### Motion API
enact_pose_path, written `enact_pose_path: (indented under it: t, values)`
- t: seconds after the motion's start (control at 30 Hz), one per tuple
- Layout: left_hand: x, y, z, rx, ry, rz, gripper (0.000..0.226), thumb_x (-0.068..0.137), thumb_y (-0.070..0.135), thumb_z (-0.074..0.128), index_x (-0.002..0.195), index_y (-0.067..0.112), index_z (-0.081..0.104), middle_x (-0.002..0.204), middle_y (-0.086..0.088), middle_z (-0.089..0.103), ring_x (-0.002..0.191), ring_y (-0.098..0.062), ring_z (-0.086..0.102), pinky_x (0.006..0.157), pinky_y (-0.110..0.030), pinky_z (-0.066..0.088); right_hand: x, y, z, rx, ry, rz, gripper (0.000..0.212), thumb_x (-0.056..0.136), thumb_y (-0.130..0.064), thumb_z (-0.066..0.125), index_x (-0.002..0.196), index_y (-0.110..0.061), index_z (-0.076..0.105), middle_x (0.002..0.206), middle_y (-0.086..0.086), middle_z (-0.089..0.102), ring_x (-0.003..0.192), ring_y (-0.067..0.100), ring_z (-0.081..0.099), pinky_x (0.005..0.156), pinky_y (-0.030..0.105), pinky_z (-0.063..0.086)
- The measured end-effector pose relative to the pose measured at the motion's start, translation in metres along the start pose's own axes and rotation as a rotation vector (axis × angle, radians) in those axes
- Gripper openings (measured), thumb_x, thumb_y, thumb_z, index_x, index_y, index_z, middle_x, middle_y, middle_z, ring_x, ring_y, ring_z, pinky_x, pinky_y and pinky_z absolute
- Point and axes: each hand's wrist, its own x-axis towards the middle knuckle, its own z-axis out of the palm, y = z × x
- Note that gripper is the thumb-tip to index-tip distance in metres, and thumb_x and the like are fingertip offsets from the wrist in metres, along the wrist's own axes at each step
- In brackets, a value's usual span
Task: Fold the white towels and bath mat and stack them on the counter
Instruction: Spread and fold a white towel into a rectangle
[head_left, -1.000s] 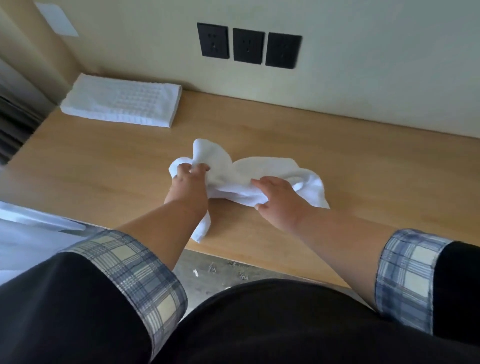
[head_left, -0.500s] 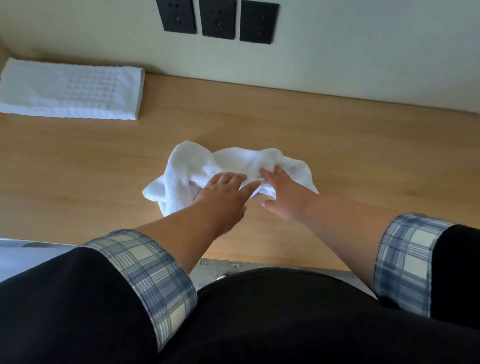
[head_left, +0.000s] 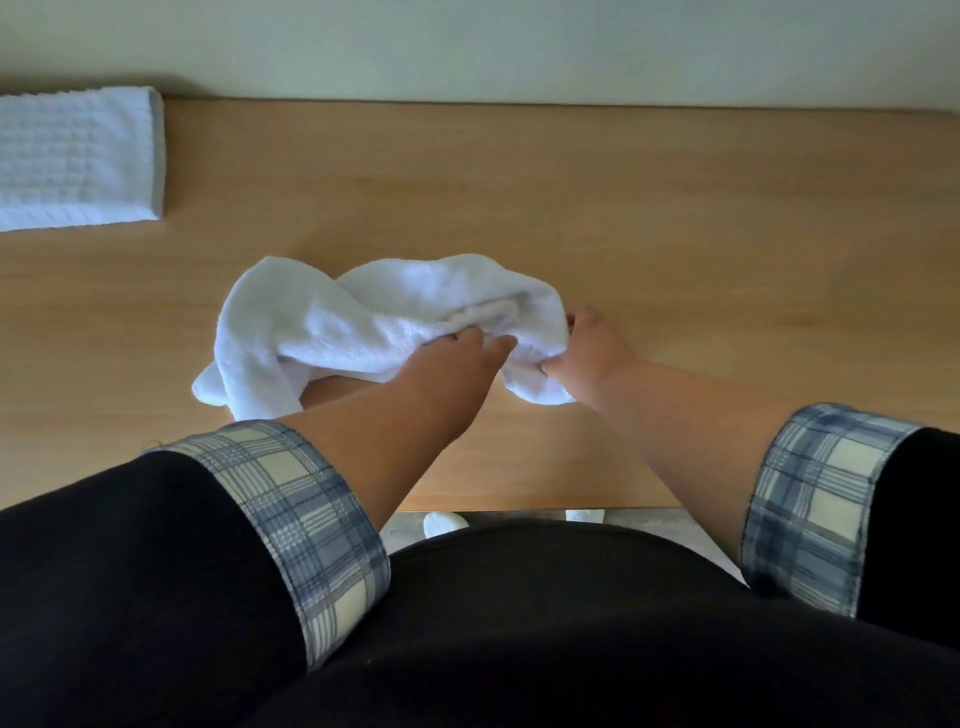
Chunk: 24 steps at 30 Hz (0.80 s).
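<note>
Item, work in hand: one small towel (head_left: 374, 317), white terry, unfolded. It lay bunched in a loose heap on the wooden counter (head_left: 623, 218), at and just ahead of the fingertips of both hands. Left hand (head_left: 457, 358): fingers held close together, tips sunk into the heap's near folds with the thumb alongside, pinching a ridge of cloth as far as could be seen. Right hand (head_left: 592, 348): fingers curled over the towel's right end, thumb tucked under it, gripping that end. The two hands sat just beside each other with a narrow band of cloth between them. One loose corner trailed back past the left hand's fingers, toward the wrist. Item, completed: one folded mat (head_left: 78, 161), white, waffle-textured with a plain border, judged to be the bath mat — flat and squared, well apart from the fingers, far to the left of the left hand and close against the wall (head_left: 467, 47). Nothing showed stacked on the part in view. Status, by judgement: one piece folded and placed; the small towel barely begun, with no edge aligned and no crease laid — left to be spread, folded and set on the mat. Any further towels lay outside the view, so the number outstanding could not be told.
</note>
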Motion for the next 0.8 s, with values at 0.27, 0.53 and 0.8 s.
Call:
enact_pose_path:
  t: [0.27,0.53,0.8]
  values:
    - [0.037,0.006,-0.021,0.131,0.012,-0.315,0.041,0.091,0.037,0.063,0.129,0.041,0.047,0.142,-0.006,0.034,0.13,-0.03,0.033,0.105,-0.068,0.024,0.006,0.023,-0.032,0.304,-0.084,-0.033,0.022,0.084,-0.024,0.051,0.099,-0.036,0.062,0.086,-0.011,0.065,0.078,0.011,0.061,0.06,0.026,0.043]
    - [0.038,0.017,-0.031,0.145,-0.119,-0.531,0.063,0.094,0.035,0.055,0.147,0.033,0.022,0.162,-0.009,0.009,0.148,-0.043,0.003,0.103,-0.078,-0.004,0.027,0.04,-0.072,0.595,0.119,0.063,0.021,0.079,-0.012,0.049,0.085,-0.029,0.059,0.079,-0.004,0.061,0.069,0.02,0.057,0.058,0.03,0.047]
    - [0.037,0.043,-0.017,0.115,-0.105,-0.491,0.078,0.089,0.061,0.055,0.149,0.025,0.021,0.154,-0.015,0.018,0.139,-0.036,0.025,0.113,-0.061,0.019,0.036,0.077,-0.082,0.965,0.062,0.43,0.063,0.088,-0.018,0.072,0.14,-0.025,0.038,0.092,-0.006,0.053,0.09,0.016,0.058,0.077,0.034,0.056]
